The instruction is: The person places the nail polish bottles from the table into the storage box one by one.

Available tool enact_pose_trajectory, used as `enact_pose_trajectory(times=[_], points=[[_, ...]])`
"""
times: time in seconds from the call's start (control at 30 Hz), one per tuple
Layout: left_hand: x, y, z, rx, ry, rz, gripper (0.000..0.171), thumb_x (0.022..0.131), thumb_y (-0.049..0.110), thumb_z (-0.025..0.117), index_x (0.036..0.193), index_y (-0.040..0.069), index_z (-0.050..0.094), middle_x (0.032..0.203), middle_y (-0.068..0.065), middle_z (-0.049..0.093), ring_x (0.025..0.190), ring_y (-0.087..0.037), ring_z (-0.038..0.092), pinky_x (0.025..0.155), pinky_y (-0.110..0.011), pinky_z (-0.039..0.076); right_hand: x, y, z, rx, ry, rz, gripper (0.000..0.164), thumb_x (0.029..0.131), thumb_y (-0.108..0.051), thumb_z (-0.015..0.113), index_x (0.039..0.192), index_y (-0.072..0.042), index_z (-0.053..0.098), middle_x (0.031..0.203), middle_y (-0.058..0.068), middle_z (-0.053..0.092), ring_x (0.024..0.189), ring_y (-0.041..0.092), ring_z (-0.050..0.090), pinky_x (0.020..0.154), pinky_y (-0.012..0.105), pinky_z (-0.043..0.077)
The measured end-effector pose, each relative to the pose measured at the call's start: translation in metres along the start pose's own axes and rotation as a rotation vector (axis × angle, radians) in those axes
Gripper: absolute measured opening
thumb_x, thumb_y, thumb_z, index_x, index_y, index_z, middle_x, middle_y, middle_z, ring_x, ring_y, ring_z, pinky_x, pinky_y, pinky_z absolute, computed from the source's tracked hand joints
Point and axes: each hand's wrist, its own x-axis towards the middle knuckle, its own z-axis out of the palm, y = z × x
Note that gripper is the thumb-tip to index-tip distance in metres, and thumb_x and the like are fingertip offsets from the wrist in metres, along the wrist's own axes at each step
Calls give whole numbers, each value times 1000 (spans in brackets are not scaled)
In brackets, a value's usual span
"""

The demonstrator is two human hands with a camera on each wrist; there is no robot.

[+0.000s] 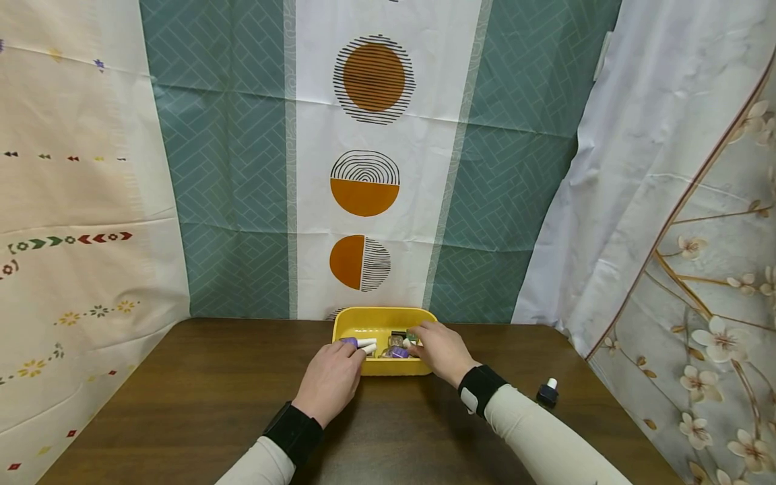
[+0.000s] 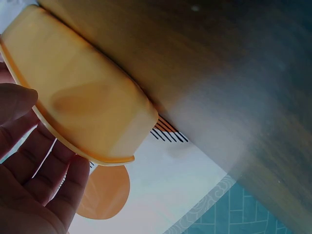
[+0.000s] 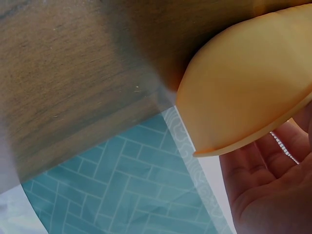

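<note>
A yellow plastic bin (image 1: 395,368) stands near the table's far edge, with several small bottles in it. My left hand (image 1: 330,379) reaches over its left front corner, beside a purple bottle (image 1: 348,341) and white caps (image 1: 366,343). On the right side, my right hand (image 1: 444,351) dips its fingers into the bin near another white cap (image 1: 407,344). A purple-topped bottle (image 1: 399,352) lies between the hands. In both wrist views the bin's outer wall (image 2: 97,92) hides the fingertips, so whether either hand grips a bottle cannot be made out.
On the brown wooden table (image 1: 182,404), a small dark bottle (image 1: 547,394) with a white top stands to the right, beyond the right forearm. A patterned curtain (image 1: 364,135) hangs behind the table. A flowered cloth (image 1: 715,337) hangs along the right side.
</note>
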Motion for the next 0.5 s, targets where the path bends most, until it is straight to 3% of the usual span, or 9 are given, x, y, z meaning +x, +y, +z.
enact_pose_trajectory(times=[0.3, 0.5], points=[[0, 0, 0, 2, 0, 0, 26, 93, 23, 93, 110, 10, 77, 103, -4, 73, 98, -22, 67, 100, -40, 59, -2, 1, 1, -9, 38, -28, 42, 99, -28, 86, 133, -5, 76, 114, 7, 74, 102, 25, 69, 95, 44, 62], [0, 0, 0, 18, 14, 12, 24, 92, 18, 93, 110, 10, 78, 103, -5, 73, 99, -23, 67, 100, -41, 60, -4, 1, 1, 5, 38, -37, 43, 100, -27, 84, 135, -5, 75, 119, 8, 74, 109, 27, 68, 101, 45, 61]])
